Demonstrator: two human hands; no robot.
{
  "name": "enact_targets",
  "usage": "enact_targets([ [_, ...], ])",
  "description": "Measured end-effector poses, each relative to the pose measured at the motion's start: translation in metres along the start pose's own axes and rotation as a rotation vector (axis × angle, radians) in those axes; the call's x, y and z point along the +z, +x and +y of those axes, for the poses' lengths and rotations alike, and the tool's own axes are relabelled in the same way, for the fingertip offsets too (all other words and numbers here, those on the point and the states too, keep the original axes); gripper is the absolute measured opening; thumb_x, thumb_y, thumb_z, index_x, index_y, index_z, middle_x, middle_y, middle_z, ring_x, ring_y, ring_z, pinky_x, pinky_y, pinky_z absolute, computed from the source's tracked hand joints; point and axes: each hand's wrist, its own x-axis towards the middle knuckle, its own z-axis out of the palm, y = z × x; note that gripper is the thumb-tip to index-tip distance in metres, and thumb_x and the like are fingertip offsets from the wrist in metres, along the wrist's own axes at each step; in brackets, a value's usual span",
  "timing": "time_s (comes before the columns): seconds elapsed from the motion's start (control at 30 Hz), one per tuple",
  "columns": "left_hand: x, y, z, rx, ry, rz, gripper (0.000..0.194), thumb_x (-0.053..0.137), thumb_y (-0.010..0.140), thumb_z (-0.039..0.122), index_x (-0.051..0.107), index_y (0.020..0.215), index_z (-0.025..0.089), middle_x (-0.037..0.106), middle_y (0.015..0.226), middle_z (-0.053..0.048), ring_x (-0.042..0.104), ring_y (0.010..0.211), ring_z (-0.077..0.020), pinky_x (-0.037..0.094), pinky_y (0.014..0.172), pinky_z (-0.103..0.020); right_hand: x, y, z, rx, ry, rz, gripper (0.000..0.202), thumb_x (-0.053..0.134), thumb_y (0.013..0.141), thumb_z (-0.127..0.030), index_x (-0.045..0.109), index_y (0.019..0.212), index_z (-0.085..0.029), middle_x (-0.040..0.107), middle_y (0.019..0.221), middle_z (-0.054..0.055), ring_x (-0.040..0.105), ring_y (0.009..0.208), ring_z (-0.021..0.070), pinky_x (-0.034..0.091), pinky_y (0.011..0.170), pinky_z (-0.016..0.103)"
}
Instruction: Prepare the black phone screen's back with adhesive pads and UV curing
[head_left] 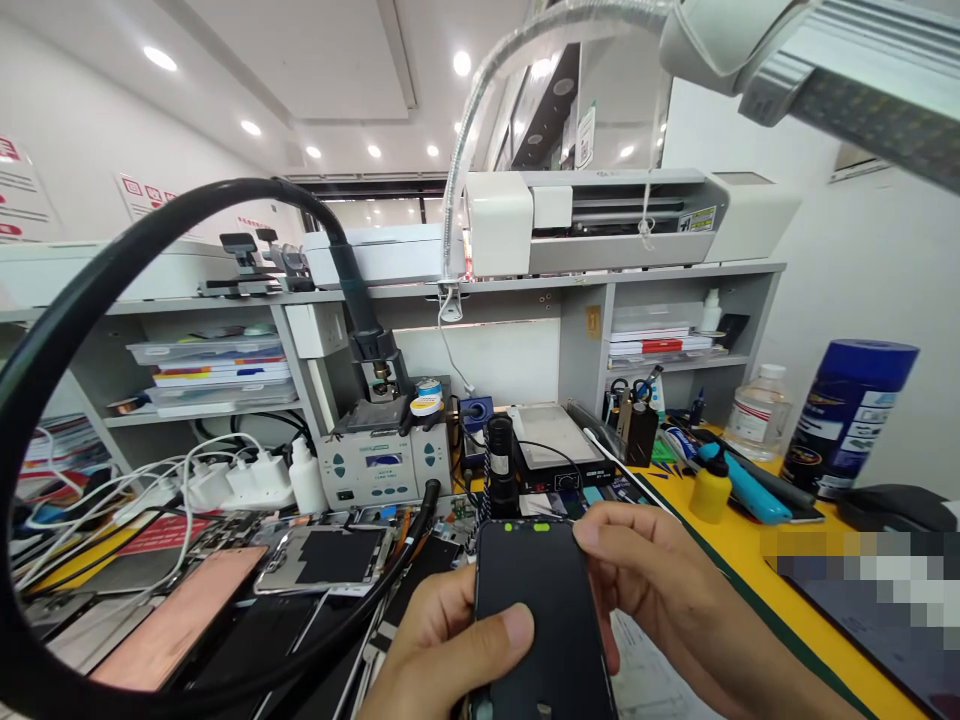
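A black smartphone (562, 610), its dark front face toward me, is held up at the lower middle of the view. Small yellow-green patches show along its top edge. My left hand (457, 640) grips it from the left side, with the thumb lying flat across the face. At the upper right corner my right hand (652, 570) pinches the edge between thumb and fingers, other fingers being behind the phone. The phone's lower end runs out of the frame. Close behind its top stands a black cylindrical torch-like object (501, 465).
A grey soldering station (386, 465) with a thick black hose (180, 190) arching across the left stands behind. Several phone parts (322, 555) cover the left bench. At right are a yellow bottle (710, 488), a clear bottle (756, 412) and a blue spray can (847, 415). A lamp (847, 90) hangs overhead.
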Motion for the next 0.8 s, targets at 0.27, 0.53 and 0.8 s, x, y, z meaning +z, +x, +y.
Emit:
enact_targets([
  [0.27,0.0001,0.0003,-0.0027,0.004,-0.104,-0.015,0.030,0.077,0.075,0.029,0.076,0.100,0.012,0.073,0.068,-0.007,0.064,0.056,-0.0112,0.053,0.065,-0.023,-0.0037,-0.0003,0.0058,0.026,0.035,-0.030,0.033,0.064,0.088,-0.038,0.062,0.067,-0.012,0.059,0.052,0.001,0.059,0.042,0.0124,0.047,0.041,0.019],
  [0.53,0.0011,0.0012,0.0016,0.010,-0.126,-0.116,0.029,0.070,0.081,0.028,0.076,0.103,0.010,0.075,0.075,-0.010,0.068,0.066,-0.0129,0.049,0.061,-0.019,-0.0033,-0.0005,0.0059,0.042,0.051,-0.056,0.032,0.061,0.090,-0.036,0.063,0.070,-0.012,0.065,0.053,0.005,0.061,0.043,0.0132,0.047,0.042,0.019],
  [0.8,0.0024,-0.0016,0.0041,-0.012,-0.113,-0.075,0.034,0.067,0.083,0.024,0.071,0.114,0.012,0.076,0.076,-0.009,0.068,0.063,-0.0134,0.050,0.063,-0.020,-0.0047,0.0014,0.0067,0.052,0.043,-0.057,0.035,0.058,0.092,-0.037,0.062,0.070,-0.012,0.065,0.055,0.006,0.060,0.045,0.0138,0.046,0.043,0.020],
])
